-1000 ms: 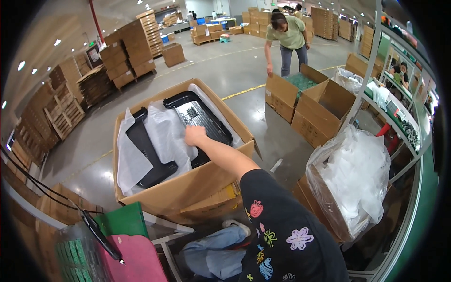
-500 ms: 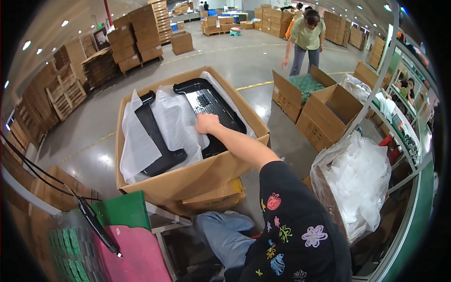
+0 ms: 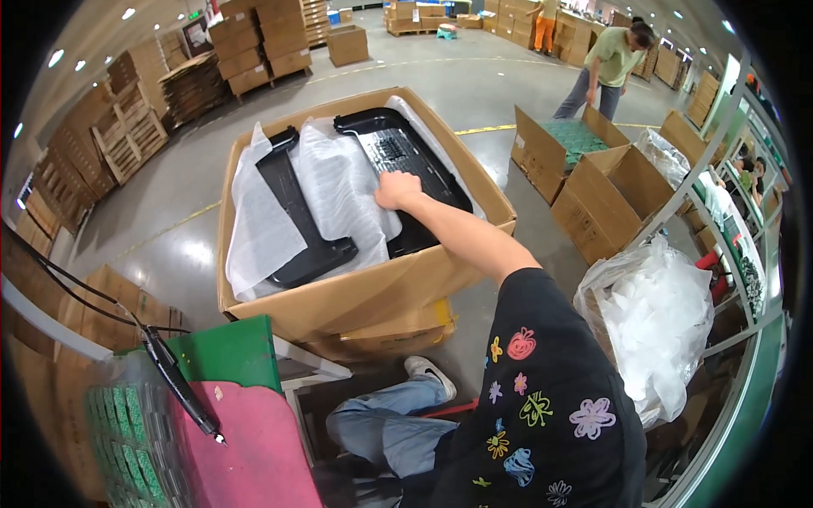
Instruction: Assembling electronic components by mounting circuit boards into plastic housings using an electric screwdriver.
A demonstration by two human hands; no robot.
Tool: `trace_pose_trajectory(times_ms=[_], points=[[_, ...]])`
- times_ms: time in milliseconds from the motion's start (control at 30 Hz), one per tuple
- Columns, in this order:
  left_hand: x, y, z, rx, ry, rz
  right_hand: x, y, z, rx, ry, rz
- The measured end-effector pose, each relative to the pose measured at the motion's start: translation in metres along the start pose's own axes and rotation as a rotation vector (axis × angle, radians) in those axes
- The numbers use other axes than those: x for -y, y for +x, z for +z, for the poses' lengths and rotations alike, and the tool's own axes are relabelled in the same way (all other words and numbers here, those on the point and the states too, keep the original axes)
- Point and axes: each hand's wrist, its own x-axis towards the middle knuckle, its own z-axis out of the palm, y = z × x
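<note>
My right hand (image 3: 398, 190) reaches into a large open cardboard carton (image 3: 364, 298), its fingers closed at the edge of a white foam sheet (image 3: 339, 190). The fingertips are hidden beneath the fist. Just beside the hand lies a black plastic tray-like part (image 3: 423, 165) with a ribbed, slotted surface, partly covered by my forearm. On the carton's left side, a second black plastic part (image 3: 292, 199) is half covered by another white foam sheet (image 3: 258, 229). My left hand is out of view.
A black corded electric screwdriver (image 3: 178, 385) hangs over a pink mat (image 3: 246, 440) near stacked clear trays (image 3: 127, 440). To the right stand a bag of white foam (image 3: 652, 317), an empty carton (image 3: 605, 203) and a carton of green pieces (image 3: 538, 148). A person (image 3: 610, 63) bends beyond them.
The view has shifted, so the carton sits farther right and higher. My right hand stays at the foam sheet's edge, where the sheet looks more bunched. The other person has bent lower over the cartons.
</note>
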Motion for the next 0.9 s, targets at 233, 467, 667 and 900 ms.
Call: trace_pose_trajectory(times_ms=[233, 467, 667, 900], points=[[-0.002, -0.002, -0.006, 0.039, 0.057, 0.003, 0.001, -0.004, -0.003, -0.030, -0.017, 0.042], [-0.013, 0.006, 0.002, 0.138, 0.042, 0.070, 0.000, 0.002, 0.003, -0.065, -0.011, 0.021], [-0.019, 0.016, 0.004, 0.205, 0.049, 0.132, -0.002, 0.006, 0.006, -0.053, 0.007, 0.000], [-0.020, 0.010, -0.019, 0.251, 0.137, 0.120, 0.006, 0.002, -0.001, -0.033, 0.013, 0.069]])
